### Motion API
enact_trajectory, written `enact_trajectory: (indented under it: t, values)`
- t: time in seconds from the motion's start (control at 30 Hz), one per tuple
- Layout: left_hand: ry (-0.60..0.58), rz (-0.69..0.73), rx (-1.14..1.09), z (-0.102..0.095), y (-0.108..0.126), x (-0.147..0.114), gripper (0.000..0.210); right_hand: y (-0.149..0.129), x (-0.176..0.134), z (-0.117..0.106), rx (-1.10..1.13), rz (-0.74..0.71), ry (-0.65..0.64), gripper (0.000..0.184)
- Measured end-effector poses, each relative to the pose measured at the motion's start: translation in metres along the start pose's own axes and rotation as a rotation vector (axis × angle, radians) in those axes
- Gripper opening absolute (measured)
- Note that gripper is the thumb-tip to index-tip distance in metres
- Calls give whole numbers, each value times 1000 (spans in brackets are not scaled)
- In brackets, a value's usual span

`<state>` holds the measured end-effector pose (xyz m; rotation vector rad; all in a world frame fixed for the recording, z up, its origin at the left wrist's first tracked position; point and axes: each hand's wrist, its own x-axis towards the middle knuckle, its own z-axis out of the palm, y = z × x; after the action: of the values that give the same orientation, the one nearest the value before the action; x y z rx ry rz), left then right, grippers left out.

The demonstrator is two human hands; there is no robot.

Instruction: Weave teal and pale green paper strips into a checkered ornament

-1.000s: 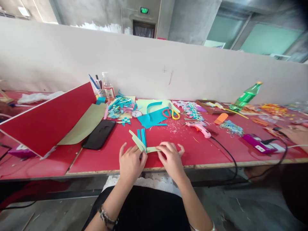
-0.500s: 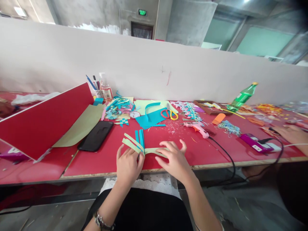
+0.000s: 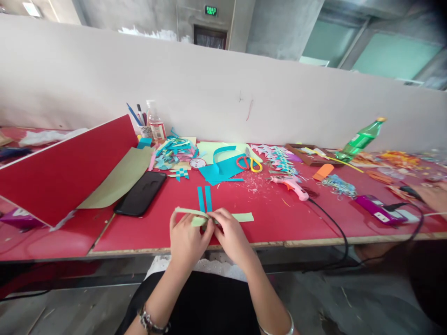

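Pale green paper strips and blue paper strips cross each other between my hands, just above the table's front edge. My left hand is closed on them, thumb and fingers pinching near the crossing. Fingertips of my right hand meet the left ones there and pinch the strips too. The crossing itself is hidden behind my fingers. Two blue ends point away from me, and one green end sticks out to the right beyond my right hand.
Beyond my hands lie scissors, blue paper and a heap of paper scraps. A black phone lies left. A pink glue gun with a cord, a purple power strip and another person's hand are right.
My right hand has moved left from the green strip's right part to the crossing, and its spread fingers have closed. The green strips at the left have shifted, one now nearly level.
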<state>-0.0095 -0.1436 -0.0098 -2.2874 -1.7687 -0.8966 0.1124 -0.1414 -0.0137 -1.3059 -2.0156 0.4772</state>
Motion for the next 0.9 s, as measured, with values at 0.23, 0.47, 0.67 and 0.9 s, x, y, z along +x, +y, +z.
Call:
enact_trajectory:
  t: [0.23,0.47,0.67,0.9]
  values:
    - [37,13,37,3,-1,-1,33,15,-6,-14,-237,66,130,32]
    - [12,21,67,2,0,0,35,28,-10,-31,-494,212,57,28]
    - [3,30,71,3,-1,0,35,22,3,-40,-368,268,-121,21]
    - [19,35,65,2,-2,1,35,23,14,-44,-499,193,-94,8]
